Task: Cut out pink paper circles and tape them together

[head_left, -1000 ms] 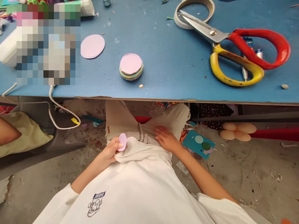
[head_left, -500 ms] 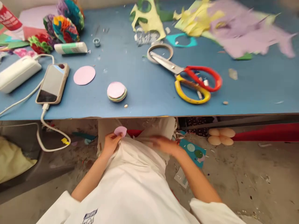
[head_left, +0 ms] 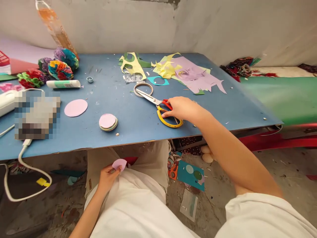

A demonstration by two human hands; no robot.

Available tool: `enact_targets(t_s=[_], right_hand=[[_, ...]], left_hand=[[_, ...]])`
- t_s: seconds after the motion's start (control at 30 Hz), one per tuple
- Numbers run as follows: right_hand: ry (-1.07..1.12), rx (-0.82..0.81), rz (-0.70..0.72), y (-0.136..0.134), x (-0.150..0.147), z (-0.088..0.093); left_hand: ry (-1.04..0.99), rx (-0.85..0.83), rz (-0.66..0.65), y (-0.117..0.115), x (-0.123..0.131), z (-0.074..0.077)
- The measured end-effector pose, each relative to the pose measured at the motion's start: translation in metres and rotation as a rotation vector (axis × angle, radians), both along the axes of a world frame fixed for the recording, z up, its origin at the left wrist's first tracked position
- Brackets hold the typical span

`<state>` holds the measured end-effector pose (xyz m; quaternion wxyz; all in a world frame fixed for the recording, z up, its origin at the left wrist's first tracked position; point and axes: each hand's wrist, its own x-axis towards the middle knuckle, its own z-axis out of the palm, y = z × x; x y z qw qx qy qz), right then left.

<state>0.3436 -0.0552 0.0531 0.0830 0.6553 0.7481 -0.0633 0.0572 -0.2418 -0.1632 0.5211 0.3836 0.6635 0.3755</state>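
My left hand (head_left: 109, 177), low over my lap, pinches a small lilac paper piece (head_left: 119, 164) that looks like a folded disc. On the table, the fingers of my right hand (head_left: 179, 107) are around the red handle of the scissors (head_left: 170, 123), with the thumb by the yellow handle. The scissors lie on the tabletop, blades pointing left across a roll of tape (head_left: 150, 86). Left of them sits a stack of small paper circles (head_left: 108, 122), lilac on top. A larger pink paper circle (head_left: 76, 108) lies flat further left.
Paper offcuts (head_left: 189, 74) spread at the back. A glue stick (head_left: 63, 84), paper flowers (head_left: 60, 69), a bottle (head_left: 55, 28) and a pixelated device (head_left: 38, 117) with a white cable are on the left. The table's front edge (head_left: 138, 142) runs above my lap.
My right hand has risen from my lap to the scissors on the table and taken hold of their handles. My left hand still holds the lilac paper. The view has tilted up and turned right.
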Motion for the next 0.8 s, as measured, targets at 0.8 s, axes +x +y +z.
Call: enact_targets(t_s=[0.8], right_hand=[[1.997,-0.02,0.167,-0.083,-0.066,0.032]], left_hand=[[-0.054,0.015,-0.013,-0.003,-0.001,-0.006]])
